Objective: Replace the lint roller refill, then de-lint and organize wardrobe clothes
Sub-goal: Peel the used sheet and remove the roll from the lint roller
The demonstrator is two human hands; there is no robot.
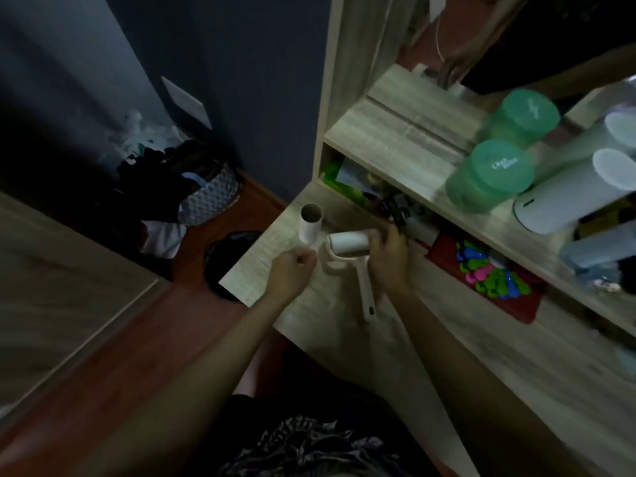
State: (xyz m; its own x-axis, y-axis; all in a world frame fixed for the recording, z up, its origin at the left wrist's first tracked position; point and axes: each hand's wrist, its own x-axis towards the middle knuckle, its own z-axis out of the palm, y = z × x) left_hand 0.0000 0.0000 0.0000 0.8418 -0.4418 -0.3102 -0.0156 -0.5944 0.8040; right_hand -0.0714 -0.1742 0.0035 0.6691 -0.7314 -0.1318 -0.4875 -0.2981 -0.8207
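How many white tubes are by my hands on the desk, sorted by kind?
Loose upright tube: 1
Roll mounted on the lint roller: 1
Total: 2

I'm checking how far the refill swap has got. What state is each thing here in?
lint roller: lying on the desk, white roll fitted.
empty tube: standing upright, beside the roller.
right hand: grips the roll's end.
left hand: fingers curled; unclear whether it holds anything.
green jar: lid on.
laundry basket: heaped with clothes.
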